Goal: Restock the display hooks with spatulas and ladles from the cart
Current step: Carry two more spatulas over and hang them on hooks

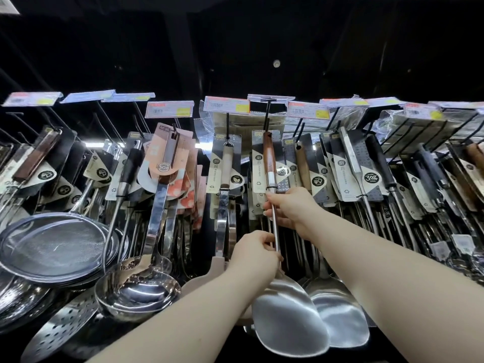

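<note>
Spatulas point(337, 310) hanging packed on display hooks point(227, 127) right across. Got one steel spatula point(288, 315) held upright mid-row, blade down low, wooden handle up at a black hook point(266, 121). Shiny ladle point(138, 292) off to the left, well clear of both hands. Left hand point(255, 250) curled tight round the shaft just above the blade. Right hand point(288, 210) higher, fingertips pinching that same shaft under the handle.

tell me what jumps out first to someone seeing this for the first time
Centre frame, the left-hand grip and right-hand grip both hold the shaft of a wood-handled spatula, its broad steel blade low in the foreground. To the left gleam a deep ladle and a round mesh skimmer, with rows of packaged utensils hanging behind under price tags.
</note>
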Tool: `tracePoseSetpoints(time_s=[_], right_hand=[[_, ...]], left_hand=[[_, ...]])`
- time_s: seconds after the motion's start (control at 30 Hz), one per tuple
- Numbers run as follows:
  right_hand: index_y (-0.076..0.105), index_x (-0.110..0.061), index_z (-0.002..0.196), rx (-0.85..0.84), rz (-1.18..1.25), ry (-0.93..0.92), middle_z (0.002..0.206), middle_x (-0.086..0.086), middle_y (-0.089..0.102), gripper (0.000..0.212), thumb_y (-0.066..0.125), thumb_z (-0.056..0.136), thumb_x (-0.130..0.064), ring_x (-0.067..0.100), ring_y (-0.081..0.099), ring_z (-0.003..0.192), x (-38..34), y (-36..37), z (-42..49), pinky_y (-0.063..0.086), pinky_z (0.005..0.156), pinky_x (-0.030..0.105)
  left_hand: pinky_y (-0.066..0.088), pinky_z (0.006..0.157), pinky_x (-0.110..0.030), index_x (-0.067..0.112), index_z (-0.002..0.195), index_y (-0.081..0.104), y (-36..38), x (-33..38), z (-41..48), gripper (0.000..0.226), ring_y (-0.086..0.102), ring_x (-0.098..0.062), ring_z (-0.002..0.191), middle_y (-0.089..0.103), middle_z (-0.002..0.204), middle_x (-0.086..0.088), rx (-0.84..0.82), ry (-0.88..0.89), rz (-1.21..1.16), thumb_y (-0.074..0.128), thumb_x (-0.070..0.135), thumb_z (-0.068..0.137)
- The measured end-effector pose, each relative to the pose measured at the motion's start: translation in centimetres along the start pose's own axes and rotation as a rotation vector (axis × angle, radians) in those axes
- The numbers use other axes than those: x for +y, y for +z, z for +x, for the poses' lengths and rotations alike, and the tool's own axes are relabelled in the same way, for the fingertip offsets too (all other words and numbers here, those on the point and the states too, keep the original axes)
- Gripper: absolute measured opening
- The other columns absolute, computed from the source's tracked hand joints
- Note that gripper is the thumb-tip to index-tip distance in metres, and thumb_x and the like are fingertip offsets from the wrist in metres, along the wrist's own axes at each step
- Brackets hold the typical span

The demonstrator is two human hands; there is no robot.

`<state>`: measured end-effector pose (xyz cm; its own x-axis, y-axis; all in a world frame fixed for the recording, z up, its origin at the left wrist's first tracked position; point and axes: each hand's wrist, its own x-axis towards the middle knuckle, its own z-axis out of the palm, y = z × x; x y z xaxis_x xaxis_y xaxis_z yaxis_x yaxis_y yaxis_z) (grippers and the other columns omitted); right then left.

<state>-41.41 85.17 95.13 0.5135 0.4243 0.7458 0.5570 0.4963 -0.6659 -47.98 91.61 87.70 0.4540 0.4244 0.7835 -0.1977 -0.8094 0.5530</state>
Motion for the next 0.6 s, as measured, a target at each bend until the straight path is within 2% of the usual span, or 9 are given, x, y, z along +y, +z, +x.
tracePoseSetpoints(time_s=[0.07, 0.13, 0.23, 0.33, 0.4, 0.47, 0.53, 0.6], right_hand=[[0.054, -0.008, 0.076, 0.023, -0.029, 0.008, 0.068, 0.006, 0.058, 0.018, 0.054, 0.094, -0.012, 0.012, 0.052, 0.052, 0.9, 0.1, 0.8, 0.047, 0.051, 0.019], [0.051, -0.01, 0.073, 0.049, -0.056, 0.015, 0.067, 0.007, 0.057, 0.021, 0.053, 0.094, -0.011, 0.013, 0.051, 0.051, 1.9, 0.0, 1.6, 0.046, 0.052, 0.02], [0.049, -0.007, 0.076, 0.058, -0.077, 0.021, 0.067, 0.01, 0.056, 0.019, 0.053, 0.094, -0.009, 0.014, 0.052, 0.047, 3.0, -0.1, 2.3, 0.047, 0.047, 0.02], [0.048, -0.001, 0.089, 0.043, -0.029, 0.025, 0.068, 0.014, 0.053, 0.011, 0.058, 0.091, -0.007, 0.013, 0.056, 0.04, 3.7, -0.3, 2.8, 0.048, 0.038, 0.02], [0.051, -0.003, 0.098, 0.031, -0.19, 0.043, 0.075, 0.017, 0.06, 0.016, 0.061, 0.09, -0.013, 0.021, 0.062, 0.056, 4.4, -0.5, 3.0, 0.056, 0.051, 0.028], [0.057, -0.004, 0.096, 0.017, -0.432, 0.035, 0.088, 0.019, 0.068, 0.015, 0.062, 0.087, -0.016, 0.027, 0.067, 0.07, 4.9, -0.7, 2.9, 0.06, 0.059, 0.036], [0.058, -0.008, 0.091, -0.011, -0.586, 0.017, 0.084, 0.013, 0.069, 0.009, 0.062, 0.087, -0.015, 0.02, 0.063, 0.063, 5.0, -1.2, 2.5, 0.054, 0.048, 0.029], [0.058, -0.008, 0.089, -0.052, -0.674, 0.003, 0.075, 0.007, 0.066, 0.009, 0.06, 0.089, -0.017, 0.016, 0.059, 0.057, 5.0, -1.6, 2.0, 0.052, 0.045, 0.026]], left_hand=[[0.051, 0.093, -0.038, 0.013, 0.127, 0.054, 0.1, -0.5, -0.1, 0.044, 0.064, -0.025, 0.098, 0.069, 0.102, -0.008, -0.012, -0.009, 0.056, 0.053, 0.003, 0.084], [0.049, 0.096, -0.037, 0.014, 0.13, 0.05, 0.0, -1.1, -0.2, 0.045, 0.06, -0.023, 0.105, 0.066, 0.109, -0.006, 0.0, -0.013, 0.07, 0.053, 0.006, 0.086], [0.047, 0.094, -0.029, 0.015, 0.126, 0.052, -0.7, -1.6, -0.2, 0.04, 0.057, -0.018, 0.105, 0.061, 0.104, 0.0, 0.079, 0.011, 0.077, 0.054, 0.009, 0.087], [0.044, 0.097, -0.028, 0.014, 0.121, 0.055, -1.7, -1.7, -0.1, 0.035, 0.056, -0.018, 0.109, 0.057, 0.102, 0.002, 0.137, 0.047, 0.148, 0.054, 0.009, 0.087], [0.044, 0.095, -0.028, 0.013, 0.118, 0.057, -2.3, -1.7, 0.0, 0.031, 0.057, -0.019, 0.107, 0.058, 0.102, 0.001, 0.167, 0.064, 0.169, 0.054, 0.008, 0.087], [0.043, 0.088, -0.025, 0.013, 0.115, 0.058, -2.7, -1.8, 0.0, 0.028, 0.057, -0.018, 0.102, 0.059, 0.101, 0.0, 0.193, 0.074, 0.181, 0.054, 0.008, 0.088], [0.04, 0.081, -0.022, 0.015, 0.113, 0.058, -3.0, -1.7, -0.2, 0.026, 0.057, -0.016, 0.097, 0.061, 0.101, 0.0, 0.208, 0.074, 0.184, 0.053, 0.008, 0.089], [0.039, 0.078, -0.021, 0.016, 0.112, 0.059, -3.2, -1.6, -0.4, 0.024, 0.057, -0.015, 0.095, 0.061, 0.102, 0.001, 0.218, 0.069, 0.189, 0.051, 0.009, 0.09]])
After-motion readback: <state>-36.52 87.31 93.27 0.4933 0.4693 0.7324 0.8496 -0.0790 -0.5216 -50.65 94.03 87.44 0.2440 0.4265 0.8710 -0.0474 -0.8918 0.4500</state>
